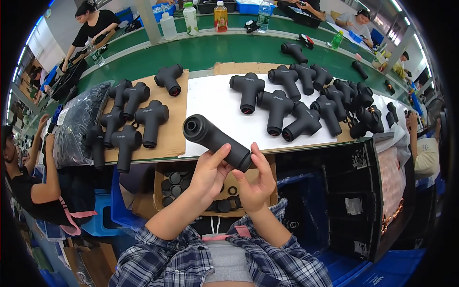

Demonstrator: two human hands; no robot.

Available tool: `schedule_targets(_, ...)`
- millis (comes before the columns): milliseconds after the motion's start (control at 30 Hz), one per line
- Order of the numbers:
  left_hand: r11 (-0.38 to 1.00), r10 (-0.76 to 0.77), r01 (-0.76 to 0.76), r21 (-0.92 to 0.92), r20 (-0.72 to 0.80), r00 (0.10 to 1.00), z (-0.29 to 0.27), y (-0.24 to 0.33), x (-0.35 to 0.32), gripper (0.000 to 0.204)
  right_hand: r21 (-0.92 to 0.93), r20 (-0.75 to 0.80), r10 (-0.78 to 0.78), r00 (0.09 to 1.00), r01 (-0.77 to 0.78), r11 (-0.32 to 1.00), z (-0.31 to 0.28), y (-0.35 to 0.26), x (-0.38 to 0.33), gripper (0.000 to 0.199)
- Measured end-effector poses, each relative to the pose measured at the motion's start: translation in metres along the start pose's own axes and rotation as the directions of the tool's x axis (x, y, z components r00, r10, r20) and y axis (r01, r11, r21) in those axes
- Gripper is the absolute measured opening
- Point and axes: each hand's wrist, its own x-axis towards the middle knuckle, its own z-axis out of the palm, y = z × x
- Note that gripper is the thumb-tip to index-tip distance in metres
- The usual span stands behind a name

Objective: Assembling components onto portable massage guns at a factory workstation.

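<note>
Head view — massager [216, 139] in left hand [208, 175] — right hand [256, 189] at its end.

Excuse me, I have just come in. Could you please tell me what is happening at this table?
A person holds a black massage gun in the left hand, tilted above the table's near edge. The right hand is at the end of its handle; whether it grips there is unclear. More massage guns lie on cardboard to the left, and others on a white sheet to the right. Below is a carton with round black parts.
</note>
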Motion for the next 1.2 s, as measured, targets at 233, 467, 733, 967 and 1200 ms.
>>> schedule_targets(233,0.995,0.064,-0.067,-0.068,-0.041,0.997,0.001,0.001,-0.005,0.031,0.042,0.084,0.056,0.995,-0.06,0.997,-0.002,-0.001,0.001,0.043)
schedule_targets(467,0.991,0.115,-0.114,-0.076,0.003,0.993,0.002,0.002,-0.009,0.03,-0.036,0.065,-0.016,0.998,0.019,0.999,0.002,0.001,0.008,0.041)
schedule_targets(733,0.979,0.203,-0.203,-0.006,0.001,0.979,-0.009,0.009,-0.005,0.038,-0.119,0.35,0.313,0.883,-0.289,0.95,-0.006,-0.013,0.029,0.031)
schedule_targets(967,0.98,0.19,-0.188,-0.057,0.026,0.981,-0.006,0.015,-0.011,0.039,0.063,0.685,0.56,0.467,-0.803,0.593,-0.018,0.022,0.042,0.021)
schedule_targets(1200,0.982,0.134,-0.127,-0.138,0.047,0.99,-0.016,0.019,-0.013,0.042,-0.128,0.45,0.619,0.643,-0.64,0.758,0.001,0.006,0.047,0.028)
